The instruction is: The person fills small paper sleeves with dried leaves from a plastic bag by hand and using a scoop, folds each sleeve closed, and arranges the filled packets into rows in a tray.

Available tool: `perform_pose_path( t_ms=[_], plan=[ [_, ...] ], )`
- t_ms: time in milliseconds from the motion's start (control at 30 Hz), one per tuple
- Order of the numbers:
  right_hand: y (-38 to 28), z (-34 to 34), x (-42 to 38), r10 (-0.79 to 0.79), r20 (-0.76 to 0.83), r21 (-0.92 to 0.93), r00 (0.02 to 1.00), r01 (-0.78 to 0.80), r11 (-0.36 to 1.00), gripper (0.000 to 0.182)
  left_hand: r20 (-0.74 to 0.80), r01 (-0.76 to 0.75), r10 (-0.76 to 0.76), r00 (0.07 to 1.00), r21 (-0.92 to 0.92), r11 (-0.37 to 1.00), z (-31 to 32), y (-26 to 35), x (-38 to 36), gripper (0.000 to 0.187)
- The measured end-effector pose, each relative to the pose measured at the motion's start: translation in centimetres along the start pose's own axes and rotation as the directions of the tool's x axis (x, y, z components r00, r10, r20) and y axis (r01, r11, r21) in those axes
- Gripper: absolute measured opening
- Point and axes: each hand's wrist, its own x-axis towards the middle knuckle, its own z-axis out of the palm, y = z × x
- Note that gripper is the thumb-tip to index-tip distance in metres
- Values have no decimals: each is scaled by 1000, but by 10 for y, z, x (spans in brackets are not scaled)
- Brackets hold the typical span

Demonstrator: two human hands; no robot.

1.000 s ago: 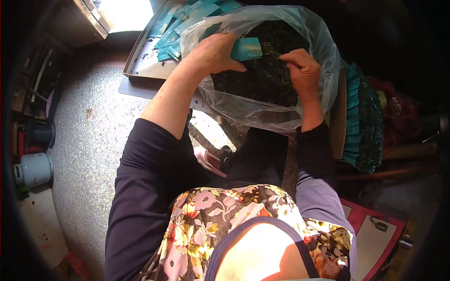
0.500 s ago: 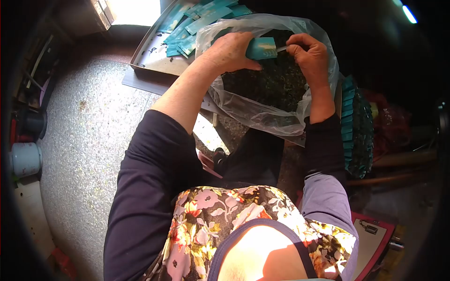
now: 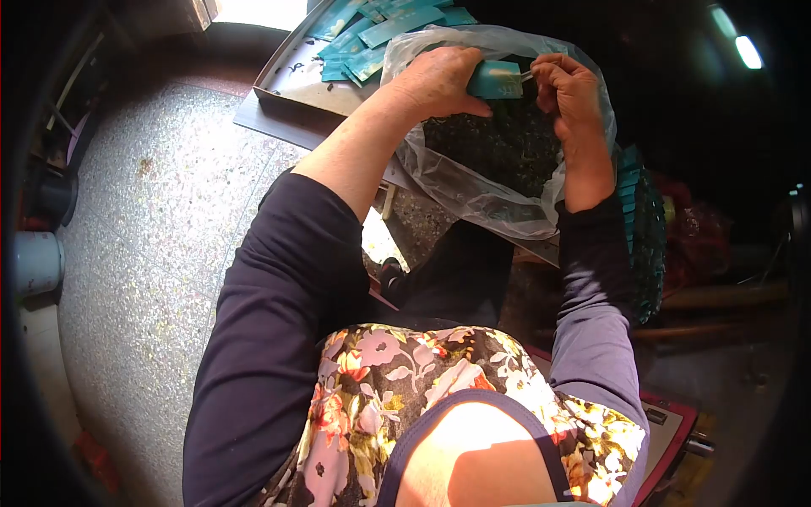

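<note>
My left hand (image 3: 439,83) holds a small teal packet (image 3: 498,81) by its left end, with thumb and fingers around it. Close to the packet's right end, my right hand (image 3: 574,97) pinches a thin pale strip (image 3: 527,75), whose kind I cannot make out. Both hands are over a clear plastic bag (image 3: 473,196) with its mouth spread wide. Dark, loose, leaf-like material (image 3: 498,144) fills the bag. More flat teal packets (image 3: 401,27) lie overlapping in a shallow tray (image 3: 308,103) beyond my left forearm.
Beside my right forearm stands a row of teal packets (image 3: 629,190), packed closely on edge. A pink-edged board (image 3: 672,435) is at the lower right. Speckled floor (image 3: 152,228) spreads to the left, with a white container (image 3: 38,262) at its edge.
The view has shifted slightly, so the bag and tray appear further right. My left hand keeps its hold on the packet. My right hand has turned a little, still pinching the pale strip.
</note>
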Motion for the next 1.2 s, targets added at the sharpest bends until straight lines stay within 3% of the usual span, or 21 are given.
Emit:
perform_pose_path(
  t_ms=[100,133,233,267,333,400,467,533,667,733,800,867,900,1000,1067,1167,1200],
  plan=[
    [-8,3,-4,-71,39,-242,997,79,967,6,16,-7,7,1000,3,1000,-2,-1,-1,61],
    [-10,3,-5,-71,40,-240,997,79,968,6,50,14,-14,999,-10,1000,-3,1,-1,61],
    [-15,3,-5,-462,354,-500,813,582,641,5,64,38,-37,997,-10,999,-3,2,-2,60],
    [-18,4,-8,-463,352,-499,813,582,642,5,41,38,-38,998,-2,999,-2,2,-2,60],
    [-30,4,-17,-500,417,-607,759,642,469,6,51,48,-48,998,4,999,-4,1,-2,60],
    [-38,3,-22,-506,435,-638,745,652,410,8,57,51,-51,997,8,999,-11,4,-4,61],
    [-41,4,-27,-602,486,-632,633,731,258,10,64,81,-81,995,7,997,-13,5,-5,60],
    [-35,-1,-28,-634,461,-602,622,743,292,11,77,86,-87,993,13,996,-11,5,-4,61],
    [-18,-16,-34,-705,248,-642,665,657,394,9,100,118,-121,988,33,992,-10,1,-5,64],
    [-4,-32,-34,-572,47,-696,819,437,569,8,99,131,-135,986,50,990,-10,-2,-4,66],
    [24,-50,-27,-549,62,-709,834,424,563,6,118,186,-190,975,45,982,-11,-2,-3,71],
    [47,-58,-26,-500,244,-847,831,434,308,5,107,177,-182,978,50,983,-11,-6,-4,71],
    [56,-62,-26,-411,243,-856,878,394,335,5,92,173,-177,980,55,983,-10,-8,-4,71],
    [82,-54,-25,-436,247,-845,865,413,340,5,151,252,-255,955,40,967,-13,-2,-2,71],
    [94,-40,-21,-423,180,-824,888,371,428,8,128,214,-222,967,74,974,-11,-5,-3,71],
    [114,-27,-4,-341,-83,-643,936,211,736,11,112,170,-183,977,116,979,-10,-6,-3,72],
    [121,-28,-2,-341,-84,-640,936,212,738,11,117,167,-181,976,120,979,-10,-6,-3,72]
  ],
)
